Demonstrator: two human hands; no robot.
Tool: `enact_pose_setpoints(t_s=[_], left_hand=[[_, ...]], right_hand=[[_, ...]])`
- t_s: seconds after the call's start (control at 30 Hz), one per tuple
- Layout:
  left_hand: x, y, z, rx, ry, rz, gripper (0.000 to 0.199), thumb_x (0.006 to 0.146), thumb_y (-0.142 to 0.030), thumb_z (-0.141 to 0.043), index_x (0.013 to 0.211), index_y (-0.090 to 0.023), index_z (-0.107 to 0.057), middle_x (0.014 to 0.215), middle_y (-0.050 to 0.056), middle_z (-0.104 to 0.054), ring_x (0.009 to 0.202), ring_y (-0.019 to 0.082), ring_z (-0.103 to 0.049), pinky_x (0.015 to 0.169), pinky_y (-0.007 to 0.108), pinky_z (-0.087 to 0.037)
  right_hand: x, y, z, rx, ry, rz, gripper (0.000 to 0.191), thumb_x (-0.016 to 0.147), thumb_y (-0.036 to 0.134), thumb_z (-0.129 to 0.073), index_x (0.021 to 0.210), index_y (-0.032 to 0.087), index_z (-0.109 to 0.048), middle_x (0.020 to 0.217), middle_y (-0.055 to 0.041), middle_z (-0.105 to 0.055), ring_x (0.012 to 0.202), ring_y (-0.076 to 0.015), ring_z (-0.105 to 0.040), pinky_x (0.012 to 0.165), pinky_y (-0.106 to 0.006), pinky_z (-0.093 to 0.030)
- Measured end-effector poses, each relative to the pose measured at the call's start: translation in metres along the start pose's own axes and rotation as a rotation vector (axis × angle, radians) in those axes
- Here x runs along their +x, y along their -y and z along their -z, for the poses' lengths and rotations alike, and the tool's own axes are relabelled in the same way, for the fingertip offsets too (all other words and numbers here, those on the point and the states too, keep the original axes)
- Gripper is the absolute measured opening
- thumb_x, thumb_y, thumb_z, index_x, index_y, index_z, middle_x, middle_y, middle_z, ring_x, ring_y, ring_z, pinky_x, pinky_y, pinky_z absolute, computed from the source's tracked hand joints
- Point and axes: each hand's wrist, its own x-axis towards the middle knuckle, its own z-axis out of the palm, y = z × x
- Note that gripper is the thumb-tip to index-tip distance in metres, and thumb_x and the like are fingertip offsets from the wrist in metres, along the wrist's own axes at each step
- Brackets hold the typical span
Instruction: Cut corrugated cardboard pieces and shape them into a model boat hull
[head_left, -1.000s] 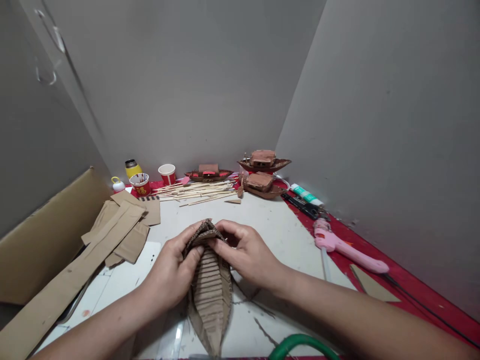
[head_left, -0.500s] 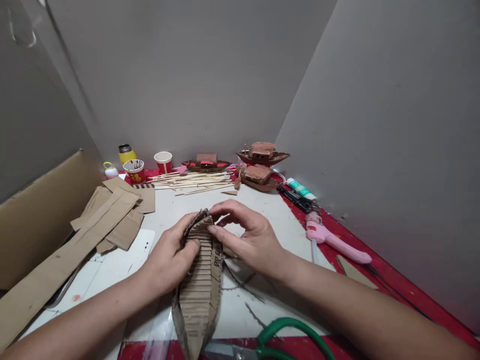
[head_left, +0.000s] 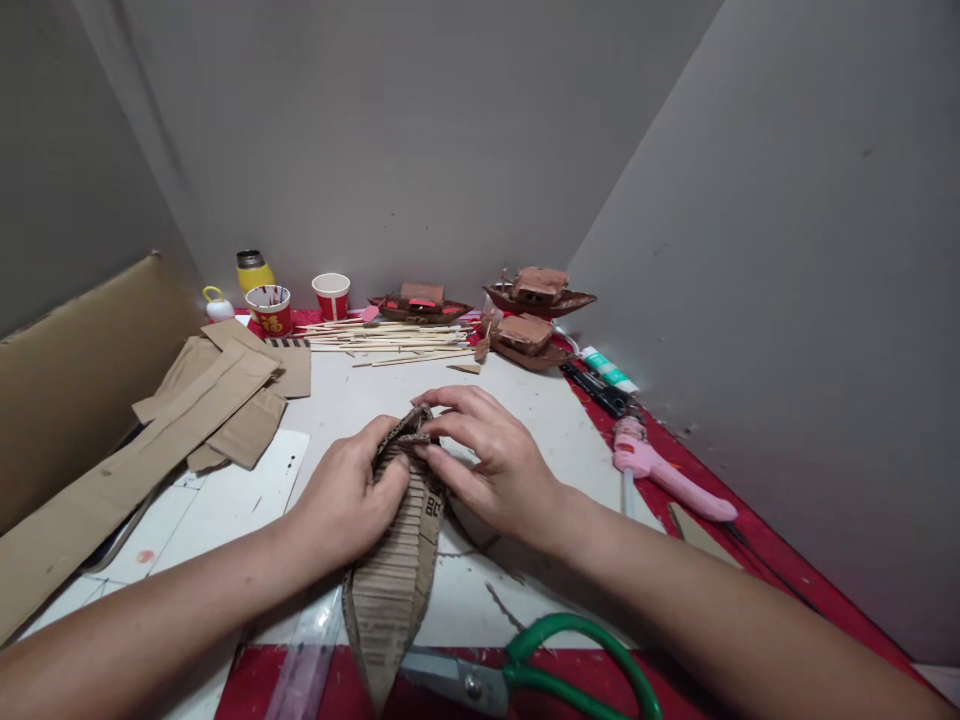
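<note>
A boat-shaped hull of corrugated cardboard (head_left: 390, 580) is held between both hands, its pointed near end towards me. My left hand (head_left: 360, 490) wraps the left wall near the far tip, thumb on the ribbed inside. At the far end, my right hand (head_left: 487, 460) pinches the right edge, with a small cardboard strip (head_left: 414, 438) lying across the tip by its fingertips. Whether that strip is attached to the hull I cannot tell. Green-handled scissors (head_left: 480, 680) lie below the hull, close to its near end.
Cardboard pieces (head_left: 217, 400) are piled at left beside a cardboard box wall (head_left: 67, 370). Wooden sticks (head_left: 390, 338), paper cups (head_left: 331, 296) and brown model boats (head_left: 525, 340) stand at the back. A pink glue gun (head_left: 667, 475) lies at right. A clear ruler-like strip (head_left: 304, 650) lies in front.
The far tip has tilted up slightly, and the right fingers have closed in on it, with a strip now showing across it. The camera view has shifted a little.
</note>
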Motion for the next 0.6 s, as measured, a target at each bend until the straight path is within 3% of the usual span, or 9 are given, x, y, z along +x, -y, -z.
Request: enact_pose_setpoints(t_s=[0.4,0.6], left_hand=[[0.0005,-0.0053,0.0021,-0.043,-0.001,0.018,0.009,0.088,-0.019,-0.048,0.093,-0.019,-0.055,0.078,-0.002,-0.059,0.075,0.017,-0.057,0.07,0.028,-0.043],[0.0022,-0.0051,0.0004,-0.178,0.017,0.03,0.016,0.086,-0.019,-0.052,0.1,-0.017,-0.06,0.091,0.003,-0.066,0.089,0.021,-0.062,0.081,0.032,-0.048]], right_hand=[[-0.0044,0.0043,-0.0057,-0.013,-0.099,-0.027,0.016,0.09,0.01,-0.052,0.1,0.022,-0.057,0.098,-0.0097,-0.069,0.102,-0.0224,-0.065,0.086,-0.037,-0.055],[-0.0085,-0.0015,-0.008,-0.01,-0.113,-0.01,0.018,0.091,0.01,-0.053,0.103,0.023,-0.057,0.112,-0.0116,-0.067,0.11,-0.0218,-0.063,0.09,-0.039,-0.055]])
